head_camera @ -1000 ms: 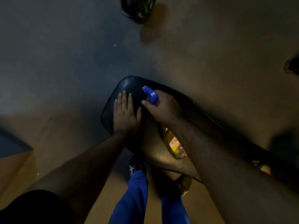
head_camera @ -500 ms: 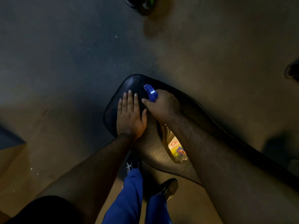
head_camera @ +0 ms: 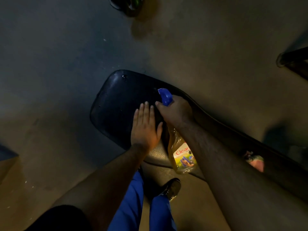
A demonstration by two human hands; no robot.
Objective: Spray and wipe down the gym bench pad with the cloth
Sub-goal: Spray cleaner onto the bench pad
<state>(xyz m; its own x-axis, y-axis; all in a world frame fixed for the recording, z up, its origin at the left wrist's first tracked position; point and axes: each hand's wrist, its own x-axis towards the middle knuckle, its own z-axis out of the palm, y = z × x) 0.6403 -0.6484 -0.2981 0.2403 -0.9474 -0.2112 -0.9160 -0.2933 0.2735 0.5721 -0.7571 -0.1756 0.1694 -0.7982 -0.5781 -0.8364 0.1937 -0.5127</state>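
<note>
The black gym bench pad [head_camera: 116, 104] runs from the centre toward the lower right, its surface glossy. My left hand [head_camera: 145, 129] lies flat, palm down, on the pad with the fingers extended; no cloth shows under or around it. My right hand [head_camera: 176, 110] grips the neck of a spray bottle [head_camera: 181, 154] of yellow liquid. The bottle's blue trigger head [head_camera: 165, 95] points up and left over the pad, just beside my left fingertips. The bottle's body hangs down under my right wrist.
A pinkish item [head_camera: 255, 161] lies on the pad behind my right forearm. My blue trouser legs and a dark shoe [head_camera: 171, 187] stand below the pad. A dark object [head_camera: 130, 5] sits on the floor at top; another dark item [head_camera: 293, 60] is at the right edge.
My left hand has slid along the pad to the right, away from its rounded end. My right hand with the bottle has stayed beside it.
</note>
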